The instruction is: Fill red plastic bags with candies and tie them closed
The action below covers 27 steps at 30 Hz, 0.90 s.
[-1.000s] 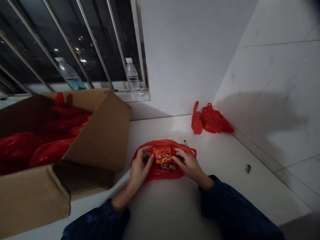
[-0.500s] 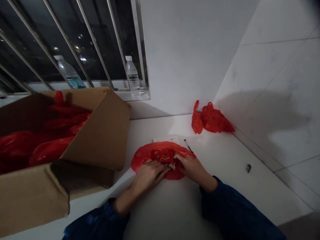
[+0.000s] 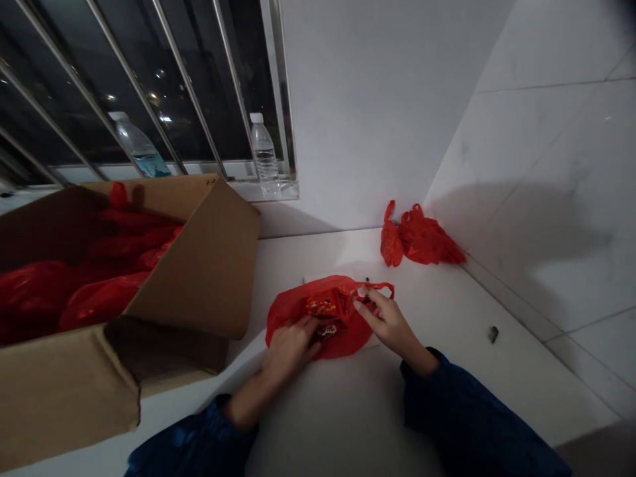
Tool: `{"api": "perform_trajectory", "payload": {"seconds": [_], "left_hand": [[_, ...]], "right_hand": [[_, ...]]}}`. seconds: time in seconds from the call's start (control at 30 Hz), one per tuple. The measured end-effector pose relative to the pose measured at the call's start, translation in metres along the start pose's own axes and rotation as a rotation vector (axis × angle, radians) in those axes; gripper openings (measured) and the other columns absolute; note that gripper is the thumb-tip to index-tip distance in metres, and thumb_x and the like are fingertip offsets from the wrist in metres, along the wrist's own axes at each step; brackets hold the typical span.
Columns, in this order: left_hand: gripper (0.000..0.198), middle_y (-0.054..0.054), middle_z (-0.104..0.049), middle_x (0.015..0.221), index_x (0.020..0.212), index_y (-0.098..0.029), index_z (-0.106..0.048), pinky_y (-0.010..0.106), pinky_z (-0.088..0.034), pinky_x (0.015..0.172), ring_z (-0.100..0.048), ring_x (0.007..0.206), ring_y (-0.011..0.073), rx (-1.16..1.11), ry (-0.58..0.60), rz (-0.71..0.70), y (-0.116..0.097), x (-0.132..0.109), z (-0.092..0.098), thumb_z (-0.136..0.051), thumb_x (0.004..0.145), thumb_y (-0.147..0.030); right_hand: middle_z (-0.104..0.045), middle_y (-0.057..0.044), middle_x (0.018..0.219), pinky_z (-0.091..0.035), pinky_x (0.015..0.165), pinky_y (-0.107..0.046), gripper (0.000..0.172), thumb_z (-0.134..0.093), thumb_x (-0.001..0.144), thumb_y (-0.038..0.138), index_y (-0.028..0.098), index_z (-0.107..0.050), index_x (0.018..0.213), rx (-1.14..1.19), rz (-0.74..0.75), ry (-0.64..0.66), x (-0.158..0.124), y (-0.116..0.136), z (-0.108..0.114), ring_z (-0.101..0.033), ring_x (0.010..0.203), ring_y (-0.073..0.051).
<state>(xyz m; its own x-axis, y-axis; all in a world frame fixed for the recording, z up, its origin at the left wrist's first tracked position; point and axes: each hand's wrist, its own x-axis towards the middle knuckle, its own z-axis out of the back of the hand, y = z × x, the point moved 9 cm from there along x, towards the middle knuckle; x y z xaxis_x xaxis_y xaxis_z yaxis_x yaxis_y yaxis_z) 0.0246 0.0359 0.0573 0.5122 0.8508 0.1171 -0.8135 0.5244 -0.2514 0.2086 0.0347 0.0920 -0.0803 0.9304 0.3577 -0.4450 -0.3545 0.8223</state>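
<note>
A red plastic bag (image 3: 288, 301) lies spread open on the white table, its handle loop reaching out at the right. Inside it is a shiny red packet (image 3: 320, 305) with yellow and white print, and nearer me a dark red wrapped piece (image 3: 328, 330) with white marking. My left hand (image 3: 288, 351) is closed over the bag's near left edge, fingertips beside the dark red piece. Above the bag's right side, my right hand (image 3: 390, 324) pinches with thumb and index finger; what is between them is too small to make out.
At left stands a cardboard box (image 3: 199, 265) holding several red bags (image 3: 104, 301). Two knotted red bags (image 3: 422, 235) sit by the back wall. Water bottles (image 3: 265, 156) stand at the barred window. A small dark object (image 3: 493, 334) lies at right.
My right hand has lifted out of the bag and turned, now pinching above its right side. The bag's handle loop has come into view, and the packet and wrapped piece show more.
</note>
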Motion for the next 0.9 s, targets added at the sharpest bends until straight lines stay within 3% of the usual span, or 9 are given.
{"api": "perform_trajectory", "payload": {"seconds": [0.1,0.3,0.47,0.6,0.7,0.77,0.83,0.9], "left_hand": [[0.028,0.007,-0.070,0.097,0.099,-0.022,-0.067,0.030,-0.042,0.069,-0.066,0.083,0.0231,-0.013,-0.044,-0.059,-0.007,0.001,0.012,-0.043,0.099,-0.036],[0.039,0.006,-0.069,0.085,0.086,-0.020,-0.067,0.027,-0.042,0.067,-0.065,0.077,0.0201,-0.159,-0.091,0.021,0.002,0.004,0.020,-0.039,0.101,-0.043],[0.029,0.005,-0.072,0.104,0.111,-0.024,-0.065,0.033,-0.045,0.078,-0.068,0.088,0.0237,-0.063,-0.234,0.027,0.006,0.001,0.039,-0.050,0.096,-0.043],[0.025,0.005,-0.070,0.097,0.109,-0.024,-0.066,0.031,-0.047,0.076,-0.066,0.083,0.0212,-0.024,-0.349,-0.023,0.005,-0.016,0.070,-0.049,0.097,-0.038],[0.024,0.003,-0.067,0.091,0.112,-0.025,-0.064,0.026,-0.047,0.065,-0.064,0.069,0.0157,-0.047,-0.362,0.029,0.014,-0.041,0.078,-0.048,0.097,-0.037],[0.025,0.002,-0.066,0.095,0.115,-0.025,-0.061,0.025,-0.047,0.060,-0.063,0.064,0.0136,-0.038,-0.329,0.075,0.018,-0.059,0.072,-0.047,0.098,-0.036],[0.027,0.004,-0.064,0.104,0.118,-0.025,-0.059,0.025,-0.049,0.059,-0.065,0.067,0.0144,-0.002,-0.307,0.107,0.019,-0.072,0.066,-0.046,0.097,-0.036],[0.031,0.007,-0.062,0.113,0.123,-0.024,-0.056,0.027,-0.051,0.059,-0.067,0.072,0.0172,0.061,-0.301,0.153,0.018,-0.079,0.062,-0.046,0.097,-0.037]], "right_hand": [[-0.066,-0.003,0.089,-0.048,0.066,-0.029,0.023,-0.049,0.097,0.039,0.022,-0.058,0.107,0.086,-0.040,0.001,-0.001,-0.006,-0.003,-0.060,0.069,-0.017],[-0.064,-0.007,0.110,-0.049,0.087,-0.035,0.021,-0.052,0.096,0.035,0.025,-0.061,0.113,-0.062,0.097,-0.031,0.001,0.006,-0.002,-0.062,0.098,-0.023],[-0.064,-0.008,0.113,-0.052,0.087,-0.038,0.031,-0.054,0.095,0.033,0.028,-0.058,0.125,-0.182,0.173,-0.038,0.000,0.013,-0.003,-0.063,0.099,-0.023],[-0.067,-0.007,0.105,-0.053,0.082,-0.035,0.022,-0.050,0.097,0.024,0.026,-0.063,0.114,-0.154,0.270,-0.253,-0.009,0.031,0.031,-0.064,0.092,-0.021],[-0.066,-0.008,0.100,-0.053,0.071,-0.034,0.020,-0.055,0.094,0.026,0.025,-0.063,0.112,-0.212,0.239,-0.426,-0.016,0.033,0.061,-0.063,0.084,-0.021],[-0.064,-0.009,0.105,-0.053,0.071,-0.034,0.027,-0.059,0.092,0.031,0.024,-0.061,0.118,-0.281,0.204,-0.415,-0.014,0.027,0.067,-0.062,0.088,-0.022],[-0.063,-0.009,0.111,-0.054,0.077,-0.036,0.035,-0.063,0.089,0.035,0.024,-0.058,0.122,-0.344,0.197,-0.323,-0.009,0.020,0.065,-0.062,0.096,-0.024],[-0.065,-0.009,0.110,-0.052,0.082,-0.037,0.031,-0.063,0.089,0.037,0.023,-0.061,0.116,-0.399,0.202,-0.229,-0.003,0.014,0.062,-0.062,0.099,-0.025]]}}
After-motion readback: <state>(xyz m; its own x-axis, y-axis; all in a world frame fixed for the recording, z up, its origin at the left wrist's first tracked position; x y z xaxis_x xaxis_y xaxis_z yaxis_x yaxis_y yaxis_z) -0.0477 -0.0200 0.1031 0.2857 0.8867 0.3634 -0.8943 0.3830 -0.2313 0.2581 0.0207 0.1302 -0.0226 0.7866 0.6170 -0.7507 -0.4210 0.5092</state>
